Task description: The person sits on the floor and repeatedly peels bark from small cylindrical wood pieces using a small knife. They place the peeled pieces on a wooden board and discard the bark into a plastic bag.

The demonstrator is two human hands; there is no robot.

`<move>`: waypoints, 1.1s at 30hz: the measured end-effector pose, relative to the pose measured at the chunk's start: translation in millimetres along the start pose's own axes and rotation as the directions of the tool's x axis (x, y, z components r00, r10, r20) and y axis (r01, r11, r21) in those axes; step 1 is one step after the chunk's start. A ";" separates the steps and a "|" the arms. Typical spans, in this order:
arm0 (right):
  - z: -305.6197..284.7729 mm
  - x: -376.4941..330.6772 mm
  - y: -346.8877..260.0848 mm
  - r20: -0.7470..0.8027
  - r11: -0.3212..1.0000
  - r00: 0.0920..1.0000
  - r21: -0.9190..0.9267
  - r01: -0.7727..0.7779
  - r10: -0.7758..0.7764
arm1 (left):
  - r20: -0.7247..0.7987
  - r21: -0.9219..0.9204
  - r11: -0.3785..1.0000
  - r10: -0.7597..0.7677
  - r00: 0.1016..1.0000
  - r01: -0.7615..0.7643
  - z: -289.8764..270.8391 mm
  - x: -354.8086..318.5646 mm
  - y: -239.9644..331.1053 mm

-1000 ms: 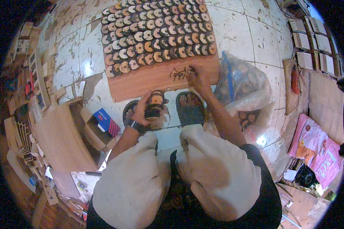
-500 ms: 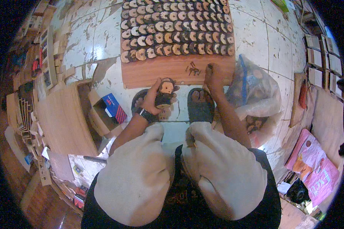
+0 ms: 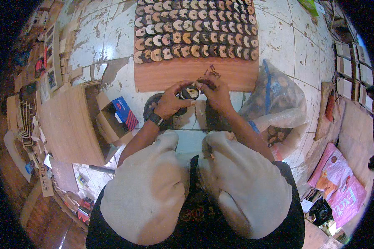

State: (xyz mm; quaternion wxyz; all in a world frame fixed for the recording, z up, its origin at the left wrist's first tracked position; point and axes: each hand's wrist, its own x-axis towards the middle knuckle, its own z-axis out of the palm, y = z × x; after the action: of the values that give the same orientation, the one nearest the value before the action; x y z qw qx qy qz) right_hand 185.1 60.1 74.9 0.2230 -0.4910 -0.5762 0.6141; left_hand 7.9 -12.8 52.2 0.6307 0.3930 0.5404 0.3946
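I pinch the small round wooden piece (image 3: 190, 92) between my left hand (image 3: 169, 102) and right hand (image 3: 215, 93) just above the bare near edge of the board (image 3: 170, 76), keeping it steady, with the rows of discs (image 3: 195, 29) ahead, the plastic bag (image 3: 278, 103) beside my right arm and the open cardboard box (image 3: 112, 118) to my left.

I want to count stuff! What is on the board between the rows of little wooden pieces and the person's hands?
A few small dark bits on bare board, seen from the head view.
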 end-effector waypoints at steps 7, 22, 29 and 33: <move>1.7 -6.4 4.3 0.060 0.972 0.990 -0.189 0.139 -0.130 | -0.007 0.127 0.992 0.026 1.000 -0.025 0.0 0.4 12.3; 14.5 -5.1 8.5 -0.122 0.913 0.932 -0.278 0.298 -0.342 | 0.254 -0.683 0.502 -0.517 0.817 0.531 10.6 -3.2 -2.5; 14.1 -1.7 18.1 -0.086 0.861 0.906 -0.358 0.361 -0.415 | 0.287 -0.762 0.409 -0.482 0.828 0.502 5.6 -3.8 -7.9; 11.8 -0.3 22.6 0.080 0.658 0.783 -0.493 0.569 -0.617 | 0.367 -0.761 0.366 -0.437 0.821 0.536 2.0 -1.8 -11.3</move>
State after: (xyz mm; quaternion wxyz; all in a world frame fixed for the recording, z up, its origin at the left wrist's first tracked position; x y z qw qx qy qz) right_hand 181.6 48.7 52.4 0.3054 -0.3445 -0.8296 0.3159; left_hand 10.5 -18.9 42.6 0.8528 -0.1175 0.3400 0.3786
